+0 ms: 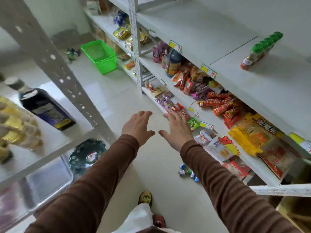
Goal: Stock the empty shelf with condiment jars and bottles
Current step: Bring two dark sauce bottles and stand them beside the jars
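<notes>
My left hand [138, 126] and my right hand [176, 130] are stretched out side by side over the aisle floor, fingers spread, both holding nothing. A row of green-capped sauce bottles [262, 49] stands on the mostly bare white top shelf [210, 34] at the right. A dark soy sauce bottle [47, 108] stands on the left rack [55, 143]. Another dark bottle [172, 63] stands on the right rack's second shelf. A few small jars [187, 172] lie on the floor below my right arm.
A green plastic basket [99, 56] sits on the floor farther down the aisle. Snack packets [223, 106] fill the lower right shelves. A round dark plate [87, 153] lies under the left rack. The tiled aisle runs between the two racks; my feet show below.
</notes>
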`<state>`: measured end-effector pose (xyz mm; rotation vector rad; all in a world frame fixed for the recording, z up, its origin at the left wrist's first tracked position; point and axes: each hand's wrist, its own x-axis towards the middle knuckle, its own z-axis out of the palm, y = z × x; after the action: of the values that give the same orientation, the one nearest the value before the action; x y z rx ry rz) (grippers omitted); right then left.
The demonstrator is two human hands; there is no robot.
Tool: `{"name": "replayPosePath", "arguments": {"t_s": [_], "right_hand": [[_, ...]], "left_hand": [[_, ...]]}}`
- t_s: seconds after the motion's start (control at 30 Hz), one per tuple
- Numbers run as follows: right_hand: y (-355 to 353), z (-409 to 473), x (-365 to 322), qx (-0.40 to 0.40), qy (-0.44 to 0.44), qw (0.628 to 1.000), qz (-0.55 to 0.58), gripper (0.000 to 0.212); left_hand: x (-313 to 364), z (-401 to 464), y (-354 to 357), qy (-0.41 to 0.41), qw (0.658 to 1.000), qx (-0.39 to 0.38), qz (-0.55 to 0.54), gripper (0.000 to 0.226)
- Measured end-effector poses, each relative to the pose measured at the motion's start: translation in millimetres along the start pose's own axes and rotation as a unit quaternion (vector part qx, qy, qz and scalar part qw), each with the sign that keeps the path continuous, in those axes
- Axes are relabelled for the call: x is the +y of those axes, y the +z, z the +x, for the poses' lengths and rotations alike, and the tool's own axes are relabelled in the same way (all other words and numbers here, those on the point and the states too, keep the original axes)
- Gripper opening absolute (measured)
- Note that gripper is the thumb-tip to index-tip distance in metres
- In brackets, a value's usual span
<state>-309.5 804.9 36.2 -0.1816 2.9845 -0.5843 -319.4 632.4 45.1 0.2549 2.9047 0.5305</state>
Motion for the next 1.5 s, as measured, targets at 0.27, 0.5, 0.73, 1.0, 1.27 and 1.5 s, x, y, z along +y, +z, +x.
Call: {"name": "replayPosePath", "arguments": {"t_s": [0.27, 0.5, 0.73, 1.0, 1.27, 1.5], "right_hand": [[41, -50, -96, -0.046, -0.099, 0.993, 0.051, 0.057], [74, -66, -210, -0.06, -0.19, 0.977, 0.082, 0.059], [132, -77, -347, -0.102, -0.24, 0.959, 0.115, 0.06], [199, -88, -484, -0.129, -0.209, 0.947, 0.208, 0.065], [238, -63, -556, -0.142, -0.117, 0.933, 0.308, 0.087], [263, -54, -579, -0.084, -0.094, 0.933, 0.336, 0.068]], "left_hand": [[-80, -123, -19, -0.124, 0.991, 0.039, -0.022, 0.073], [-172, -208, -54, -0.201, 0.975, 0.088, -0.031, 0.072], [-293, -282, -82, -0.232, 0.966, 0.106, -0.043, 0.07], [-421, -348, -105, -0.25, 0.962, 0.097, -0.053, 0.072], [-491, -357, -129, -0.256, 0.957, 0.117, -0.068, 0.071], [-530, -343, -140, -0.266, 0.948, 0.139, -0.105, 0.067]]}}
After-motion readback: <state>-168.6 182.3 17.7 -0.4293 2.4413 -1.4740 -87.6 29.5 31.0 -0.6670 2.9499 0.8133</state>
